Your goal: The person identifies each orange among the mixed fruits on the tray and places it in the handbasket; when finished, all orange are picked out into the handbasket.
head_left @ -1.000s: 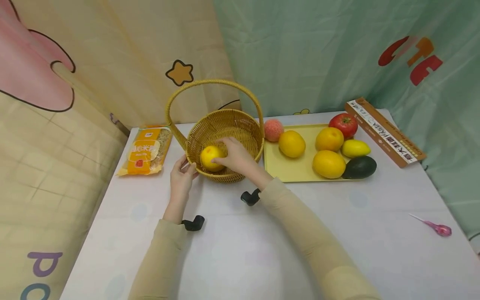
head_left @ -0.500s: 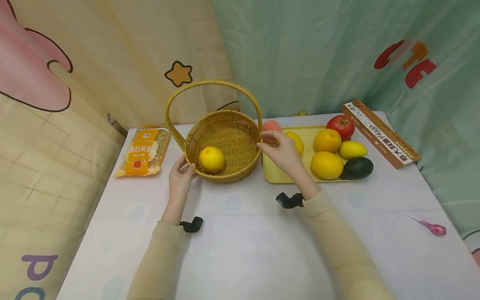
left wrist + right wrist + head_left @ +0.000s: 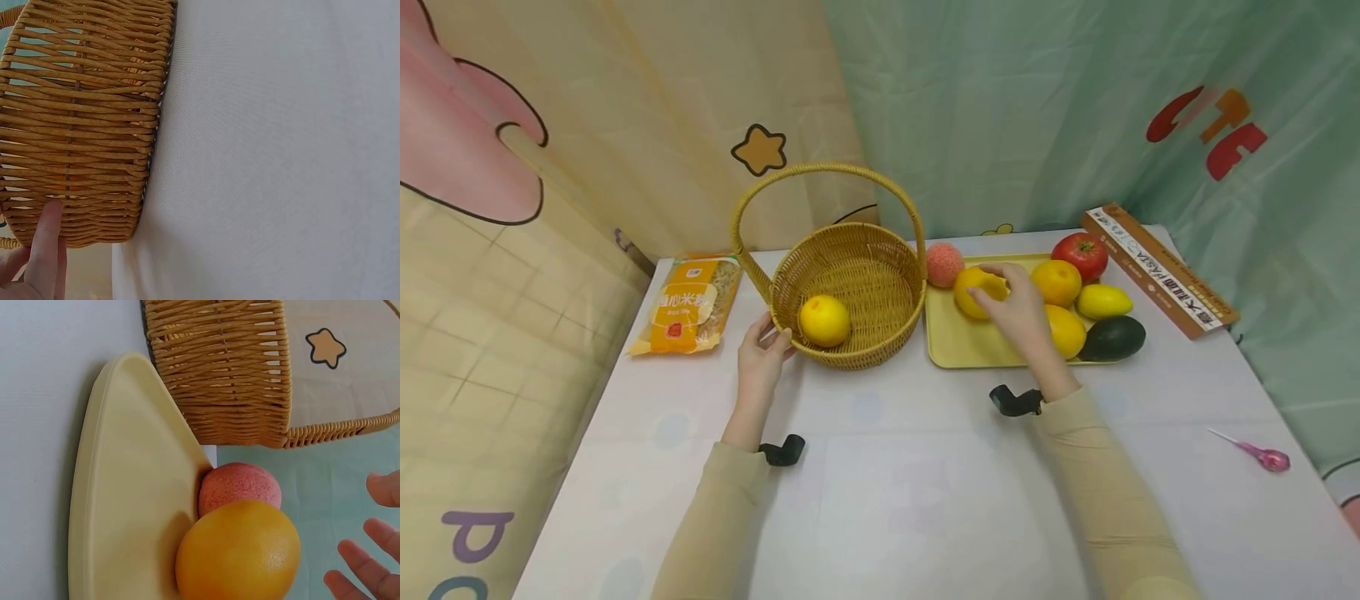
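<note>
left hand (image 3: pixel 760 357) pinches the wicker basket (image 3: pixel 868 352), likely steadying it; right hand (image 3: pixel 1022 315), fingers spread, empty, hovers by an orange (image 3: pixel 970 293).

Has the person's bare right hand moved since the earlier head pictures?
Yes, rightward: the right hand went from inside the round woven tan basket to above the rectangular yellow tray.

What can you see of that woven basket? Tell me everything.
The woven basket is golden brown and round, with an open top and one tall arched handle; it looks like wicker, with gaps between strands. It stands upright on the white table, with one round yellow fruit inside at the near left. The left hand touches its outer wall. A yellow tray sits close beside it.
</note>
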{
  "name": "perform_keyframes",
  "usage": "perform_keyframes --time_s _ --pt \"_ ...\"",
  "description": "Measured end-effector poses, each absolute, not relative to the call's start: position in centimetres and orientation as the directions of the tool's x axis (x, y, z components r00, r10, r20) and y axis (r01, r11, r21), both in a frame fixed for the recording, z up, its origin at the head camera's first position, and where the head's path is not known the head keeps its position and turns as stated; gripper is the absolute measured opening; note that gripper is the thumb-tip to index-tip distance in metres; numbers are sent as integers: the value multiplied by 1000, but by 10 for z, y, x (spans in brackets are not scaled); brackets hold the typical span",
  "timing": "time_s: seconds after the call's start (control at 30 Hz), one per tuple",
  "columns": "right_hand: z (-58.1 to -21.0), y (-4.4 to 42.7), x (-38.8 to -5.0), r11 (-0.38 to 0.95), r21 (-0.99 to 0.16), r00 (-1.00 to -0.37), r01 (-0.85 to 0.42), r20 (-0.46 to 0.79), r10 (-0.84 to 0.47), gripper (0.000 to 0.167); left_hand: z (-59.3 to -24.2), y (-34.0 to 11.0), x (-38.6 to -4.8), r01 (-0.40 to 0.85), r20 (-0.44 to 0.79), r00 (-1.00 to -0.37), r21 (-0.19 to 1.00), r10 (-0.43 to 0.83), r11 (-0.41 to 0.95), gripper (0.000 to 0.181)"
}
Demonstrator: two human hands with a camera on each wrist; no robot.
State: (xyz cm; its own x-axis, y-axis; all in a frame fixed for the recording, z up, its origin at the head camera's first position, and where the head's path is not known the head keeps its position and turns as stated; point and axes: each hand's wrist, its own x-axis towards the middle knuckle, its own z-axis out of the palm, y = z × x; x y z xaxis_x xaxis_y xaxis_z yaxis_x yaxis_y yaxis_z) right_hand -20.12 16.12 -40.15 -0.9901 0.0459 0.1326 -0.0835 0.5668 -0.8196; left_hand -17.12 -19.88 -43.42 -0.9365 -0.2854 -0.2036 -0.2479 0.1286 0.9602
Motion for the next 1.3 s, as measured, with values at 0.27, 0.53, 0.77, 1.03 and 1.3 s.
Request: perform_keyframes --time_s 0.27,0.53,0.77,1.03,1.3 --pt "-403 163 -213 636 -771 -998 39 1 63 64 -434 -199 -172 -254 -207 -934 958 -291 133 56" --pt "-409 156 -225 705 -693 -988 152 -133 82 80 -432 -199 -171 -262 -217 -934 956 -284 132 57" --pt "-417 150 -227 744 -634 -974 212 -195 112 90 -434 -200 -168 -261 -218 -934 958 -284 123 57" --pt "-422 147 -228 729 -649 -976 216 -164 142 87 -435 -199 -168 -259 -216 -932 959 -291 118 57" --pt "-420 148 -227 689 -685 -971 237 -145 190 85 -435 -198 -170 -245 -205 -935 963 -288 111 58"
